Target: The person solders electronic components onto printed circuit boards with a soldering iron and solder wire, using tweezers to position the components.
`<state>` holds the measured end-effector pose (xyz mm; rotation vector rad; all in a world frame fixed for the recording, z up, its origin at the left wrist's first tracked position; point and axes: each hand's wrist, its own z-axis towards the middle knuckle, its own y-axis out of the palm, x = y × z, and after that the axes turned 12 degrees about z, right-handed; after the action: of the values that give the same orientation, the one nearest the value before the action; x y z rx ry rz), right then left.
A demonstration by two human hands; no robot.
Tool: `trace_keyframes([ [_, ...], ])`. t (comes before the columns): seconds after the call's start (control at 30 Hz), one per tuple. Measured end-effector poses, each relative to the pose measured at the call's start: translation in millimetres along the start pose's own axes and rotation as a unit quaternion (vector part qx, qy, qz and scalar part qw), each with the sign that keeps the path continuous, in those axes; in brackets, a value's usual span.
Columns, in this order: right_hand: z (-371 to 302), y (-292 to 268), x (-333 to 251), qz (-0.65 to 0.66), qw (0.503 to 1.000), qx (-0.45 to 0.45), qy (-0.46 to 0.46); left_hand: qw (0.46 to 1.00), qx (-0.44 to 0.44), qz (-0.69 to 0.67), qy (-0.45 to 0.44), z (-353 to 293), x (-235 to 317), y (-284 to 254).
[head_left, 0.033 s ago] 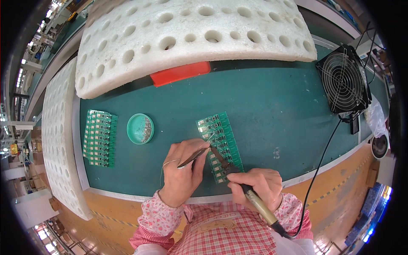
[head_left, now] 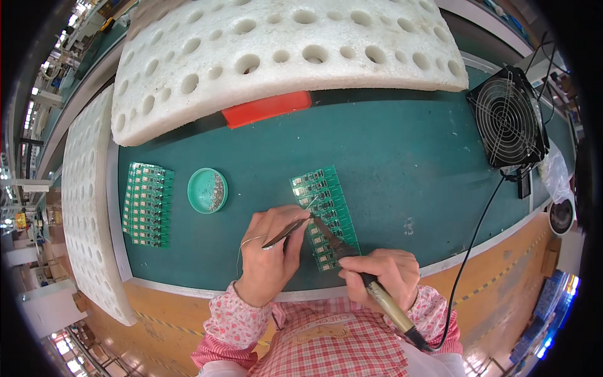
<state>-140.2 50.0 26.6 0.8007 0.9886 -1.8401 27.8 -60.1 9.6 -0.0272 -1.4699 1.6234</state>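
My left hand (head_left: 267, 267) is closed on a pair of metal tweezers (head_left: 282, 234) and also pinches a thin solder wire (head_left: 239, 256) that loops behind the fingers. Its fingertips are over a green circuit board panel (head_left: 342, 220) carrying rows of small components. My right hand (head_left: 396, 270) grips a soldering iron (head_left: 388, 303) like a pen, its tip angled down to the panel beside the left fingertips. Whether the tip touches a joint is too small to tell. Off to the left stands a round green dish (head_left: 200, 188) holding tiny silvery parts.
More circuit board panels (head_left: 147, 204) lie stacked at the left. A white foam block with holes (head_left: 282, 38) spans the back, a red tray (head_left: 267, 110) beneath its edge. A black fan (head_left: 505, 116) stands back right. The iron's cable (head_left: 468, 251) runs along the right.
My right hand and the soldering iron have shifted very slightly to the right. The left hand, tweezers and panel look unmoved.
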Motion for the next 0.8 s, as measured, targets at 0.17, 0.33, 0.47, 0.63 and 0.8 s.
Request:
trace_keyframes([
  [0.17,-11,-6,5,0.007,0.999,0.045,0.007,1.0,0.001,0.0,0.002,1,1,0],
  [0.33,-17,-3,16,0.028,0.997,0.065,-0.006,1.0,0.003,0.007,0.007,1,2,-1],
  [0.47,-14,-7,17,0.01,1.0,0.015,-0.025,1.0,0.0,0.006,-0.001,0,1,0],
  [0.63,-18,-11,17,0.042,0.995,0.052,-0.075,1.0,-0.006,-0.003,-0.002,1,4,-4],
  [0.8,-19,-9,16,0.014,0.997,0.052,-0.061,0.995,-0.014,-0.081,-0.056,-1,3,-14],
])
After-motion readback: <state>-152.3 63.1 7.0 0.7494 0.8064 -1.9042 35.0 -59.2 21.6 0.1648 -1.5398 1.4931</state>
